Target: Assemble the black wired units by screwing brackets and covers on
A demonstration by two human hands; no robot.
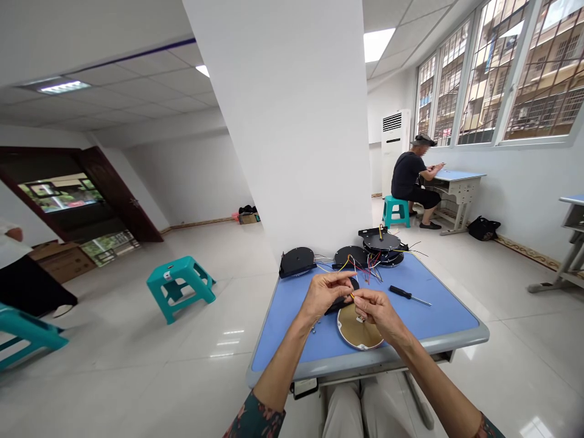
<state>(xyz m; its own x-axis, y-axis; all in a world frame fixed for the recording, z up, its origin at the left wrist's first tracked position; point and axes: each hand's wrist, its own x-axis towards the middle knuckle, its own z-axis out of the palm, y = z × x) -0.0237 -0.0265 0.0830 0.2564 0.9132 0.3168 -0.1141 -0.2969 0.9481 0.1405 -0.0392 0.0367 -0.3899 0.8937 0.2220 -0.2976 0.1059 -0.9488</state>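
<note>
Right hand (376, 309) is pinching a thin coloured wire (351, 296) near the gold disc (354, 327) on the surface (429, 321); left hand (321, 295) is poising alongside, its hold too small to tell. Pinching lightly is favouring control.

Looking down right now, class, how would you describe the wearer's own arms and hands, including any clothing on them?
The left hand and right hand are bare, with no gloves visible. The forearms are uncovered too. The left sleeve is dark green with reddish, flower-like patches; only a small patterned edge of the right sleeve shows.
</note>
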